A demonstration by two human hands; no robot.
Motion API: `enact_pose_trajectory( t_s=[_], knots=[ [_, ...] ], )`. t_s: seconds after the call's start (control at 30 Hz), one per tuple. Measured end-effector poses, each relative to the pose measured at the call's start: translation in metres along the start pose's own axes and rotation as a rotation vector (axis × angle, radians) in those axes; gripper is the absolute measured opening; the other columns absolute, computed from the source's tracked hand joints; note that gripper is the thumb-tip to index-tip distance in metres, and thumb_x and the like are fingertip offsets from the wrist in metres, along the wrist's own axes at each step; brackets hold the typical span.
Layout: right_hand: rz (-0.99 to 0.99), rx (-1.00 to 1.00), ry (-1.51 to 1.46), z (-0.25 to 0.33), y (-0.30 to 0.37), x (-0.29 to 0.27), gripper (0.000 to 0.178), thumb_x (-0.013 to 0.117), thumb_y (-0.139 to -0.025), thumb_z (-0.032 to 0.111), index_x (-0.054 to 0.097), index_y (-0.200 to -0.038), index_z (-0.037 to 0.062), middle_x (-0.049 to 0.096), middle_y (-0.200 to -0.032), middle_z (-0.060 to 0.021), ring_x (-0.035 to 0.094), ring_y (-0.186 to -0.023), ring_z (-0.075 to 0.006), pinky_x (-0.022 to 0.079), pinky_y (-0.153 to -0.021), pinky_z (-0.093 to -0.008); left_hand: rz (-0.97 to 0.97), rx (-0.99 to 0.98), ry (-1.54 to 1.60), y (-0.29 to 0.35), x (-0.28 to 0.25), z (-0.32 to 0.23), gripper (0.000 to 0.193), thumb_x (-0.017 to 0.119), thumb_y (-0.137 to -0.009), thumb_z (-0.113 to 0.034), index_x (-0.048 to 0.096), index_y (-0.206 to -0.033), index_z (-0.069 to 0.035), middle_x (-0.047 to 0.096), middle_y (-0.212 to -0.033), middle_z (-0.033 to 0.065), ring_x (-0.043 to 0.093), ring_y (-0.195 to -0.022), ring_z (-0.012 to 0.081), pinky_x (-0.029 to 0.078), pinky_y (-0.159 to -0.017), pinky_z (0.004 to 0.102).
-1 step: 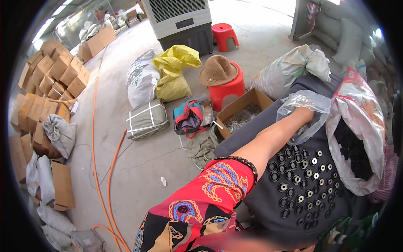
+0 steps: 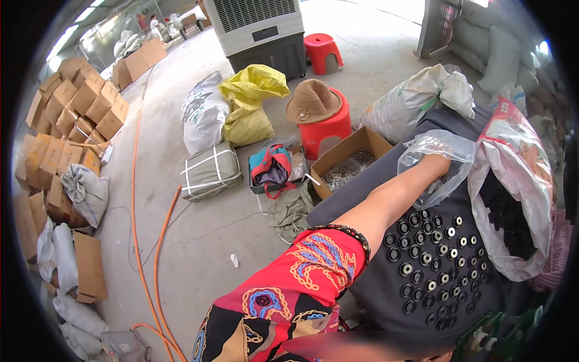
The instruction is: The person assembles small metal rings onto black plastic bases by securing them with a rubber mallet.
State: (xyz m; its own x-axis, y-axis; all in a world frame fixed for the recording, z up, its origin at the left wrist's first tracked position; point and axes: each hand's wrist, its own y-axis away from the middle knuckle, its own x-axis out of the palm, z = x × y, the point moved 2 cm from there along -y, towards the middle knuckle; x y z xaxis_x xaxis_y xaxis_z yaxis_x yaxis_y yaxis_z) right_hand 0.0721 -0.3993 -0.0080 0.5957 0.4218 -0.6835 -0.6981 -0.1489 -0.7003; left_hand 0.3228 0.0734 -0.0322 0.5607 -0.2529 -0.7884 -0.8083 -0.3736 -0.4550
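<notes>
My left arm, in a red patterned sleeve, stretches across a dark grey cloth (image 2: 377, 301). The left hand (image 2: 435, 164) is inside a clear plastic bag (image 2: 453, 146), its fingers hidden. Below the bag, many small black rings (image 2: 393, 253) lie in rough rows on the cloth, several with shiny metal pieces (image 2: 426, 258) in their centres. An open white and red sack (image 2: 523, 172) stands right of the bag, with black parts (image 2: 509, 220) inside. Along the lower edge a skin-toned shape is blurred and cut off; the fingers of my right hand cannot be made out there.
A cardboard box (image 2: 382, 143) of small metal pieces adjoins the cloth. Behind it stand a red stool (image 2: 329, 133) bearing a brown hat (image 2: 313, 101), and a tied white sack (image 2: 404, 99). Orange hoses (image 2: 137, 199) cross the floor near stacked cartons (image 2: 102, 111).
</notes>
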Motion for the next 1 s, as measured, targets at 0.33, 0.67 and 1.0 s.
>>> enact_pose_trajectory(
  t_s=[0.33, 0.67, 1.0],
  knots=[
    [0.024, 0.003, 0.030, 0.003, -0.001, -0.003, 0.037, 0.047, -0.094, 0.032, 0.065, -0.098, 0.0003, 0.063, -0.096, -0.0167, 0.058, -0.089, -0.0328, 0.044, -0.086, -0.0436, 0.042, 0.034, -0.010, -0.004, 0.005, 0.003, 0.026, 0.050, -0.082, -0.014, 0.070, -0.096, -0.006, 0.067, -0.099, 0.0189, 0.066, -0.093, 0.0341, 0.050, -0.081, 0.0468],
    [-0.001, -0.043, 0.060, -0.007, 0.004, -0.001, 0.032, 0.048, -0.092, 0.030, 0.067, -0.090, 0.0047, 0.064, -0.094, -0.0131, 0.060, -0.087, -0.0312, 0.046, -0.082, -0.0426, -0.395, -0.140, 0.275, -0.037, 0.025, 0.017, 0.034, 0.053, -0.081, -0.027, 0.066, -0.101, -0.003, 0.065, -0.105, 0.0176, 0.061, -0.099, 0.0338, 0.045, -0.090, 0.0441],
    [-0.102, -0.005, 0.016, -0.012, 0.011, -0.002, 0.024, 0.054, -0.086, 0.026, 0.068, -0.087, 0.0065, 0.064, -0.090, -0.0139, 0.059, -0.085, -0.0334, 0.047, -0.079, -0.0446, -0.201, -0.835, 1.975, -0.023, 0.008, -0.003, 0.013, 0.047, -0.090, -0.016, 0.049, -0.079, -0.011, 0.048, -0.058, 0.0059, 0.048, -0.047, 0.0185, 0.032, -0.038, 0.0316]
  ],
)
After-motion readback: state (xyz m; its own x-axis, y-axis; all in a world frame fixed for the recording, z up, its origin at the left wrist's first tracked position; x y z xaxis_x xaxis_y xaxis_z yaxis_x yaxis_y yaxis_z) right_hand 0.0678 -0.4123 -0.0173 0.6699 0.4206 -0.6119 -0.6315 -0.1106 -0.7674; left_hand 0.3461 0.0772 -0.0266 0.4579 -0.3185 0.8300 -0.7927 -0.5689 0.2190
